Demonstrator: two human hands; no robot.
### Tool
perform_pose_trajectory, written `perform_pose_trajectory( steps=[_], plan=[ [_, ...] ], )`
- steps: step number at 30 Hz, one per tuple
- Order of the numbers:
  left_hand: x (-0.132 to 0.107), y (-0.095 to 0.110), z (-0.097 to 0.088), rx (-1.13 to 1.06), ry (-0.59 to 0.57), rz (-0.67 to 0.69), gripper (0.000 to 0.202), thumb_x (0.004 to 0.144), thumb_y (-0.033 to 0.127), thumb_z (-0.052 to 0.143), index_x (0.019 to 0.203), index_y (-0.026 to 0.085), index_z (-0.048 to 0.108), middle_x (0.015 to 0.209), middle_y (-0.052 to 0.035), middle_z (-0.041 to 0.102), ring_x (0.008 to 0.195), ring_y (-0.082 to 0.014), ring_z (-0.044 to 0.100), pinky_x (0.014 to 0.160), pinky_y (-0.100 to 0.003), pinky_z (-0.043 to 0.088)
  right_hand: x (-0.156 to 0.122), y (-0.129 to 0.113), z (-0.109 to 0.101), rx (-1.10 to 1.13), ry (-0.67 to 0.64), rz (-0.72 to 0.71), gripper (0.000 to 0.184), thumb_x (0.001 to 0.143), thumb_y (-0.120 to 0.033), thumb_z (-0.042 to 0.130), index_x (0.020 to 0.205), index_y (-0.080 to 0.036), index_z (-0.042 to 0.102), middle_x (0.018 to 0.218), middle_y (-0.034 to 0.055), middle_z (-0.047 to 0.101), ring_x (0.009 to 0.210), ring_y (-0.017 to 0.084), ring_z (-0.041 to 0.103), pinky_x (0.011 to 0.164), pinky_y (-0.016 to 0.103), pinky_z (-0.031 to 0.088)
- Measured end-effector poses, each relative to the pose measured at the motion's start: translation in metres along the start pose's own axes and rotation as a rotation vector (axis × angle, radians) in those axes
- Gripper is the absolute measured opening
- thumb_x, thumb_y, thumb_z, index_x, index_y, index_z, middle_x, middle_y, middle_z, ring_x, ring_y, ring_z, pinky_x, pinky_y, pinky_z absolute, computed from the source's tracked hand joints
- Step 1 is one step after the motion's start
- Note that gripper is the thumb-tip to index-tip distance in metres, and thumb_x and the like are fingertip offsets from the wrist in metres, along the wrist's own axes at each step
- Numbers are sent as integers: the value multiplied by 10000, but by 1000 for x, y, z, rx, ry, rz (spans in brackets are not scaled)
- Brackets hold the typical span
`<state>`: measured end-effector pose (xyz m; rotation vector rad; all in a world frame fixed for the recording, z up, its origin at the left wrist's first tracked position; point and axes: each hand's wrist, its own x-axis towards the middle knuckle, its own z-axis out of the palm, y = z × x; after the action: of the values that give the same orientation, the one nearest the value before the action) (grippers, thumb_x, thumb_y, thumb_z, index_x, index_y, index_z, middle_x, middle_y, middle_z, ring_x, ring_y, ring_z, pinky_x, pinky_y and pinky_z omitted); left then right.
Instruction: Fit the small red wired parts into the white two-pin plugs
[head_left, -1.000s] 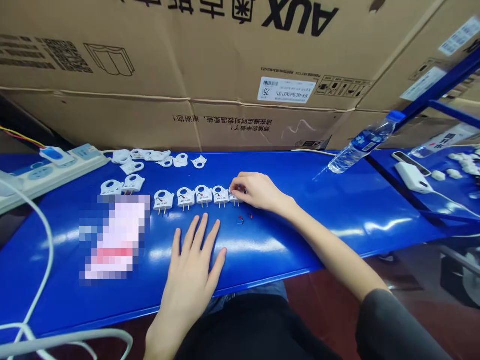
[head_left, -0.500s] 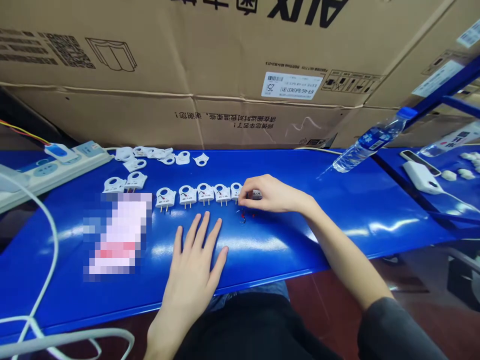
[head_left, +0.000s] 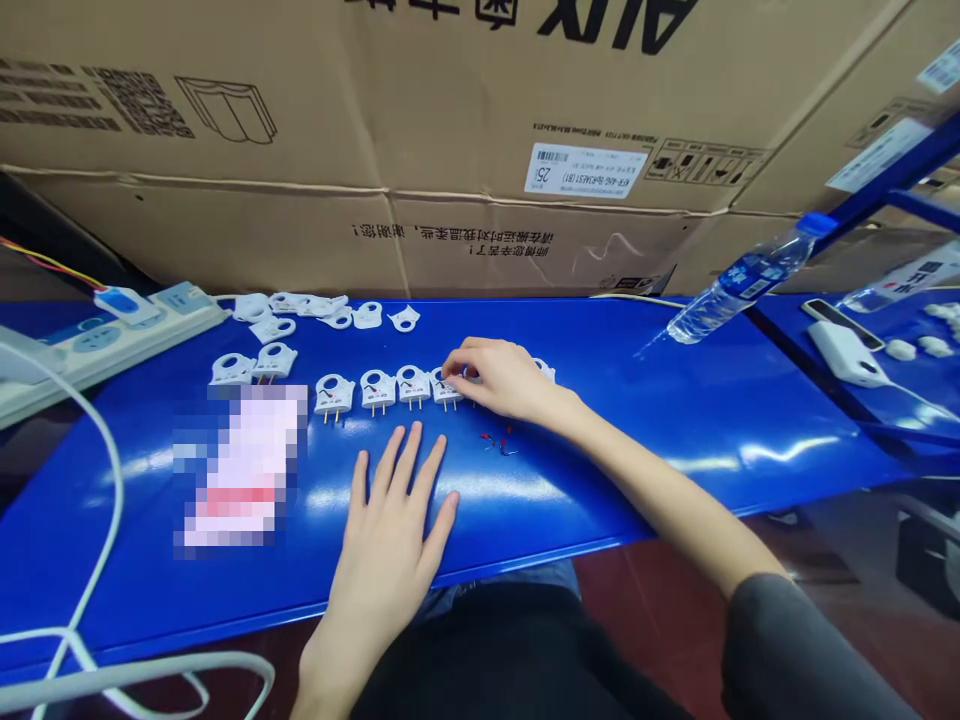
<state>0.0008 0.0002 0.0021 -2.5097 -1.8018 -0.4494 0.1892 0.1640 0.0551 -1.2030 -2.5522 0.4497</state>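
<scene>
A row of white two-pin plug housings (head_left: 377,390) stands across the blue table, each with a round opening and brass pins facing me. My left hand (head_left: 394,530) lies flat on the table before the row, fingers spread, holding nothing. Over the row, my right hand (head_left: 502,378) has thumb and forefinger pinched at one plug housing (head_left: 447,388). Whatever is between those fingertips is too small to make out. The right hand hides part of the row behind it. Several tiny red parts with thin wire legs (head_left: 501,440) lie just in front of this hand.
More white plug pieces (head_left: 300,305) lie at the back left, beside a power strip (head_left: 97,345). A blurred pink item (head_left: 247,465) is left of my left hand. White cables (head_left: 112,480) loop at the left edge. A water bottle (head_left: 739,280) leans at the right; a large carton (head_left: 450,120) stands behind.
My right hand has moved left along the row, from the small red parts' side to another plug housing. The red parts are now more visible. My left hand stays put.
</scene>
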Motion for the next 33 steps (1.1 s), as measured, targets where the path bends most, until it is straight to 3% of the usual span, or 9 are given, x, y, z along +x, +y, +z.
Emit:
perform_pose_trajectory(
  steps=[8, 16, 22, 27, 29, 31, 33],
  plan=[
    [0, 1, -1, -7, 1, -4, 590, 1075, 409, 403, 1630, 209, 375, 1704, -95, 374, 1604, -317, 302, 1298, -619, 243, 15, -14, 1, -86, -94, 48, 163, 1020, -273, 613, 1045, -249, 773, 1077, 41, 747, 924, 201, 681, 697, 272, 394],
    [-2, 0, 0, -6, 3, -2, 584, 1077, 415, 394, 1622, 203, 391, 1715, -99, 351, 1607, -329, 292, 1288, -624, 250, 13, -14, 6, -90, -77, 33, 150, 1036, -226, 564, 1024, -214, 714, 1097, 56, 725, 928, 190, 658, 687, 266, 364],
    [-2, -1, 2, -9, 16, 10, 596, 1079, 417, 389, 1633, 198, 364, 1718, -103, 345, 1610, -328, 282, 1286, -626, 245, 5, -6, -17, 33, -74, -48, 161, 1035, -238, 575, 1042, -180, 725, 1094, 62, 731, 955, 182, 656, 791, 268, 413],
    [-2, -2, 2, 7, 5, 17, 591, 1079, 420, 393, 1630, 207, 369, 1720, -92, 341, 1610, -325, 284, 1277, -629, 260, -5, 5, -45, 249, -459, -161, 102, 963, -178, 687, 971, -164, 788, 974, 44, 783, 864, 161, 691, 801, 260, 475],
    [-2, -2, 2, 10, 6, 19, 591, 1079, 420, 394, 1630, 206, 368, 1719, -91, 344, 1609, -323, 285, 1279, -628, 256, -7, 9, -49, 288, -534, -171, 118, 950, -157, 695, 1000, -170, 801, 979, 38, 795, 852, 160, 700, 796, 260, 487],
    [-2, -1, 2, 11, 10, 15, 595, 1079, 421, 394, 1633, 205, 361, 1716, -91, 350, 1609, -322, 286, 1281, -626, 253, -7, 12, -48, 302, -476, -182, 156, 948, -122, 681, 1031, -173, 803, 1021, 40, 797, 893, 162, 703, 827, 261, 486],
    [-2, -1, 2, 11, 13, 10, 597, 1079, 422, 391, 1634, 204, 358, 1712, -94, 358, 1608, -322, 290, 1281, -627, 253, -5, 12, -44, 284, -316, -176, 186, 954, -95, 655, 1052, -167, 795, 1060, 49, 788, 947, 167, 694, 869, 266, 475]
  ],
)
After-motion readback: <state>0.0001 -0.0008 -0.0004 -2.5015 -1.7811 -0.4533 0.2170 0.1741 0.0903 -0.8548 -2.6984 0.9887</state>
